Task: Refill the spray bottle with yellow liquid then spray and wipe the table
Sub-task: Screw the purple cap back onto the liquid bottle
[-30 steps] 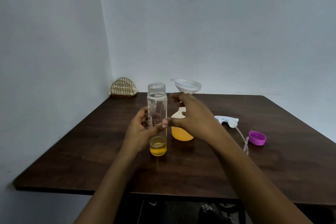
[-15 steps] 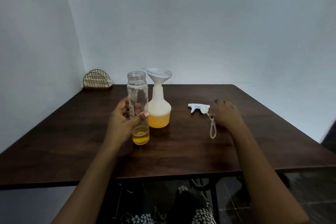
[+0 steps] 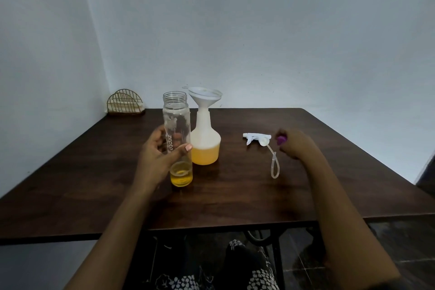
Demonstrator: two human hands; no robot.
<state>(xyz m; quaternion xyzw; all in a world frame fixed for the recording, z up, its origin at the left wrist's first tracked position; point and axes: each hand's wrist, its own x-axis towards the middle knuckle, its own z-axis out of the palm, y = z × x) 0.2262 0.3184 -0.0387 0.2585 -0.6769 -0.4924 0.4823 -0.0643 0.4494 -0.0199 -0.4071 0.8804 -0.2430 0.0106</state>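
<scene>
At centre frame the left hand [image 3: 162, 155] is wrapped around the mid-body of the clear bottle [image 3: 177, 134], which stands on the surface [image 3: 235, 195] with a little yellow liquid at its base. Touching or just beside it stands the spray bottle [image 3: 205, 139], funnel [image 3: 205, 97] seated in its neck. At right of centre the right hand [image 3: 294, 145] pinches the purple cap [image 3: 281, 140], beside the trigger head [image 3: 257, 139]. The spray bottle is likely light, stiff plastic, top-heavy with the funnel; it is best gripped around the lower body.
</scene>
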